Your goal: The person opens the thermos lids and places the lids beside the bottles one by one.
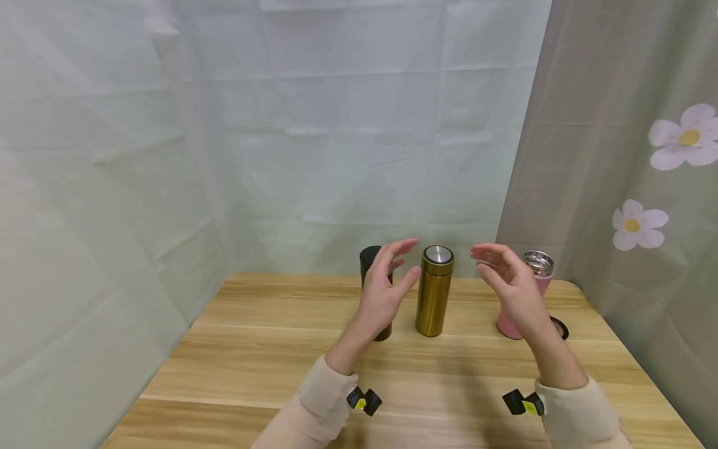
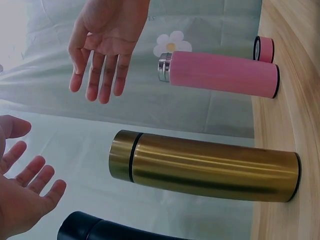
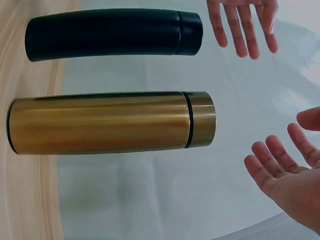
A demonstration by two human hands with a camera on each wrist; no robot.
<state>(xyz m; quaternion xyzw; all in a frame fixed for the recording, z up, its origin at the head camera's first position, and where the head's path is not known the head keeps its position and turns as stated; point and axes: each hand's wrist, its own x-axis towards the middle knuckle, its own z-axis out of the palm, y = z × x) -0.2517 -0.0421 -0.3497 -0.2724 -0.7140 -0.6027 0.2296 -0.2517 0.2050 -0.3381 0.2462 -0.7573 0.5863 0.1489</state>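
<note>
A gold thermos [image 1: 434,299] stands upright with its lid on, between the two raised hands. The left hand [image 1: 386,284] hovers in front of a black thermos [image 2: 120,231], partly covering it in the head view, its fingers relaxed and holding nothing. On the other side, the right hand [image 1: 513,287] hangs in the air near a pink thermos [image 1: 509,325], fingers loosely bent and nothing in them. The pink thermos has its steel mouth uncovered. Its pink lid [image 2: 265,49] lies on the table beside it, partly hidden behind the right forearm in the head view.
The wooden table [image 1: 252,349] carries the thermoses near its back edge. Pale cloth [image 1: 359,137] hangs directly behind it, and a grey curtain with white flowers [image 1: 639,224] borders the right side. Each sleeve cuff has a small black wrist camera [image 1: 363,400].
</note>
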